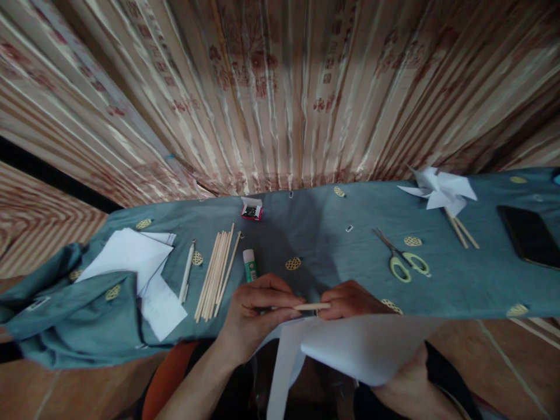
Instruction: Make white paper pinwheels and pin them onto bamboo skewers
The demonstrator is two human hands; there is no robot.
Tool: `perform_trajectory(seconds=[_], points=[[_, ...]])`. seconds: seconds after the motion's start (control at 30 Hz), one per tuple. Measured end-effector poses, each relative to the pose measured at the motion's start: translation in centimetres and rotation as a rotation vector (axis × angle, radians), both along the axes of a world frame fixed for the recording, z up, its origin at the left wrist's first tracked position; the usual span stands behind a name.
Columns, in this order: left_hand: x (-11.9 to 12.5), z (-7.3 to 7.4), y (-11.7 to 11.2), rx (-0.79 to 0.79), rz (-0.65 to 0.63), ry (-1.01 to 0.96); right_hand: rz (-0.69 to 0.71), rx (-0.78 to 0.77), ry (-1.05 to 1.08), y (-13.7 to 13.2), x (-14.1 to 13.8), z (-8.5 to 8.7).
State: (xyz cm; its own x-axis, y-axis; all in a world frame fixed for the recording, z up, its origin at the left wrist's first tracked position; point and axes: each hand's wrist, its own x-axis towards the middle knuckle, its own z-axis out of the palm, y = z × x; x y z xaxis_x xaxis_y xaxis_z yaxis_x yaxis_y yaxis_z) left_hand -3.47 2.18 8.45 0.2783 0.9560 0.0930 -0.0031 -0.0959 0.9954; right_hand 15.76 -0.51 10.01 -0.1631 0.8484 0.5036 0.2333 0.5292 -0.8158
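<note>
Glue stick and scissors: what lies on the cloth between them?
In the head view, between the glue stick and the scissors the blue cloth bears only its own yellow round print; no loose item lies there.

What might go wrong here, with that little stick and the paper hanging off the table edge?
The thin stick, pinched between the left hand and right hand, might snap if bent. The white paper drooping off the table edge could crease or tear. The open scissors lie close to the right hand.
</note>
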Motion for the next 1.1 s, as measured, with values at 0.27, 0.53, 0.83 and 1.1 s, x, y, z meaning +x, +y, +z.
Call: perform_trajectory(seconds=[0.27, 0.53, 0.83, 1.1], points=[[-0.4, 0.0, 0.0, 0.087, -0.034, 0.028, -0.048, -0.16, 0.246, -0.2, -0.7, -0.4], [-0.6, -0.4, -0.2, 0.112, -0.006, 0.091, -0.018, -0.497, 0.382, -0.9, -0.2, -2.5], [0.0, -1.9, -0.6, 0.084, 0.084, 0.069, -0.036, -0.716, 0.539, 0.4, -0.8, -5.0], [0.3, -3.2, 0.2, -0.036, 0.167, 0.002, -0.094, -0.81, 0.729, 1.7, -2.6, -4.7]])
